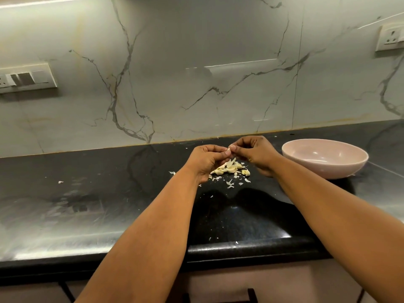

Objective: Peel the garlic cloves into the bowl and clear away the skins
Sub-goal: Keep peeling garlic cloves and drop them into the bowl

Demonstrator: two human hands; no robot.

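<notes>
**Above the garlic pile: both hands pinching one clove**

Over the middle of the black desk [109,215], your two hands meet just above the heap of garlic cloves [229,168]. Your left hand [204,161] has its fingers [218,149] curled inward, thumb and forefinger closed on a single clove [228,152]. Your right hand [254,153] is likewise curled, its thumb and fingertips pinching the same clove from the other side. Neither hand is spread open; the remaining fingers of each are folded toward the palm. Whether the skin on the held clove has come loose cannot be told at this size.

Beneath the hands, the heap lies on the desk, mixed with pale skins [230,184] scattered around it, mostly on the near side. One stray flake [60,182] lies well apart to the left.

To the right of your right hand, the pink bowl [323,169] stands upright on the desk, near the heap but not touching it. Its visible interior shows no cloves.
</notes>
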